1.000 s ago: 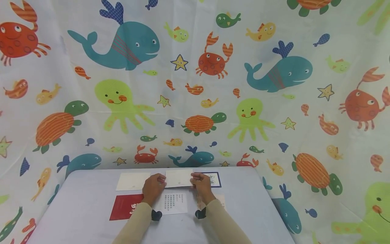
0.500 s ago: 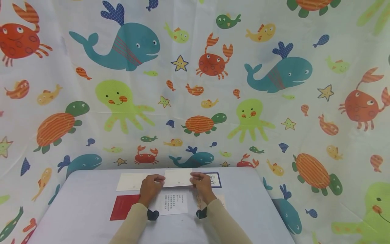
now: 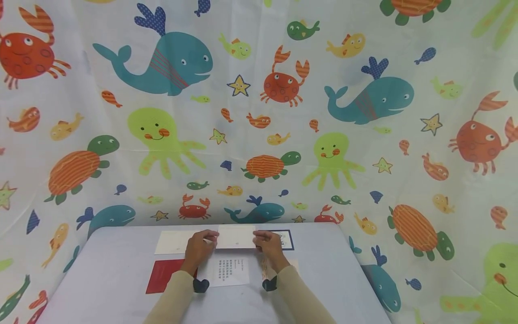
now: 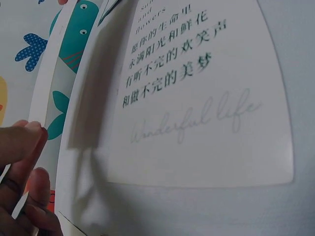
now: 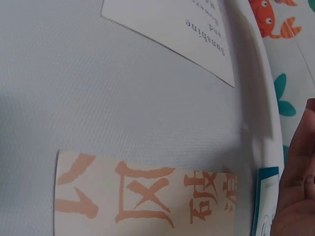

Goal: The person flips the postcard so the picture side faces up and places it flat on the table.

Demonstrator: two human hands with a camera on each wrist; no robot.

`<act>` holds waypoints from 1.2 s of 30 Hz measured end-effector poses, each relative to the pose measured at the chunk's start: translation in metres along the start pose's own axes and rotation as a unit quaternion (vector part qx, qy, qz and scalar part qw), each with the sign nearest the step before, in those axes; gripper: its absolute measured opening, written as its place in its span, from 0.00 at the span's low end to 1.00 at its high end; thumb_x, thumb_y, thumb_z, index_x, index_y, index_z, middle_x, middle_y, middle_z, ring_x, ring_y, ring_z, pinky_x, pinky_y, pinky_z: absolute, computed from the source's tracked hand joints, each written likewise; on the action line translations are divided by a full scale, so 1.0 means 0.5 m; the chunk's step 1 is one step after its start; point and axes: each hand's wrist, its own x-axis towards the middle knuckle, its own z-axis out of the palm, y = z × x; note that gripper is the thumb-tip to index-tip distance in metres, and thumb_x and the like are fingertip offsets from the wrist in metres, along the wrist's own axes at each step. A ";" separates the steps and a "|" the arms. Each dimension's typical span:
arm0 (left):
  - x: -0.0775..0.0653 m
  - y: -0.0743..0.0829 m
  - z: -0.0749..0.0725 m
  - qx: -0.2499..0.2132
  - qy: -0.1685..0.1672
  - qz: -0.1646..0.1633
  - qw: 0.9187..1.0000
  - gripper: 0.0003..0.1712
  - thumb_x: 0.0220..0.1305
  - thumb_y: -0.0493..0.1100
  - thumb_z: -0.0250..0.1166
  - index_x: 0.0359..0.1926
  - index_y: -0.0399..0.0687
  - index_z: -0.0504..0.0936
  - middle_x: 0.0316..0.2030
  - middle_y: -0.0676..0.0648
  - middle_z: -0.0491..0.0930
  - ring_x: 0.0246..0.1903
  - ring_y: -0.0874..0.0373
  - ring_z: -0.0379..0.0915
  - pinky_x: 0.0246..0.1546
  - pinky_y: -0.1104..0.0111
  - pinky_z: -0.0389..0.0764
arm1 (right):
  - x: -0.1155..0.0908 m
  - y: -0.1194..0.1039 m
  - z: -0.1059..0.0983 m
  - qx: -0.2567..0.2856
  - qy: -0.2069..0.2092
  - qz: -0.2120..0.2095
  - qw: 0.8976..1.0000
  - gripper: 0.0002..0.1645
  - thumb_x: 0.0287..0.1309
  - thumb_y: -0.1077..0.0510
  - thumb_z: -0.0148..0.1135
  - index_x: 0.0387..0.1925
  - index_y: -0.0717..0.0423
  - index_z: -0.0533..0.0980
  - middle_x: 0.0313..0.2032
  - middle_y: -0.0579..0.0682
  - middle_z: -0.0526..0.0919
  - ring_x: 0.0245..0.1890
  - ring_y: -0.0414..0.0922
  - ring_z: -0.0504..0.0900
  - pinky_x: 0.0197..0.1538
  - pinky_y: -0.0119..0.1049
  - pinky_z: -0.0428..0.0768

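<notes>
My left hand [image 3: 199, 249] and right hand [image 3: 270, 246] hold a plain white card [image 3: 236, 237] between them, one at each short side, raised near the back of the table. In the left wrist view, the thumb and fingers of the left hand [image 4: 24, 169] pinch the end of this card [image 4: 47, 78], seen almost edge-on. Only part of the right hand [image 5: 296, 182] shows at the right border of its wrist view; its fingertips are out of frame. Below the held card lies a white card with printed Chinese text [image 3: 226, 272], its "Wonderful life" line readable in the left wrist view.
A red card [image 3: 163, 275] and a cream card [image 3: 171, 243] lie to the left. On the right are a blue-bordered card [image 3: 287, 240] and a card with orange characters [image 5: 147, 201]. A curtain with sea animals [image 3: 263, 112] hangs behind the white-covered table [image 3: 332, 270].
The held card has shifted slightly left. My left hand has moved a little left with it, while the right hand stays nearly in place at the card's right side.
</notes>
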 end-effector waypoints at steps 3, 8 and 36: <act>0.001 0.000 -0.004 -0.010 -0.004 -0.002 1.000 0.16 0.67 0.38 0.73 0.55 0.52 0.89 0.49 0.47 0.90 0.50 0.48 0.82 0.60 0.48 0.83 | 0.000 -0.005 0.001 0.005 0.003 0.003 1.000 0.14 0.67 0.55 0.73 0.53 0.46 0.87 0.49 0.47 0.92 0.45 0.43 0.90 0.52 0.37 0.89; 0.003 -0.003 -0.009 -0.019 -0.009 0.002 1.000 0.16 0.67 0.37 0.73 0.55 0.51 0.89 0.51 0.45 0.90 0.51 0.47 0.81 0.61 0.47 0.82 | 0.002 -0.009 0.000 0.016 -0.001 0.004 1.000 0.15 0.66 0.55 0.74 0.53 0.46 0.87 0.50 0.47 0.92 0.44 0.44 0.90 0.52 0.36 0.88; 0.004 -0.003 -0.026 -0.008 -0.008 0.015 1.000 0.15 0.69 0.36 0.71 0.54 0.52 0.91 0.51 0.44 0.90 0.42 0.52 0.78 0.53 0.55 0.82 | -0.008 -0.008 -0.010 0.020 -0.036 -0.020 0.999 0.18 0.63 0.56 0.76 0.54 0.49 0.87 0.54 0.51 0.90 0.43 0.44 0.90 0.50 0.35 0.89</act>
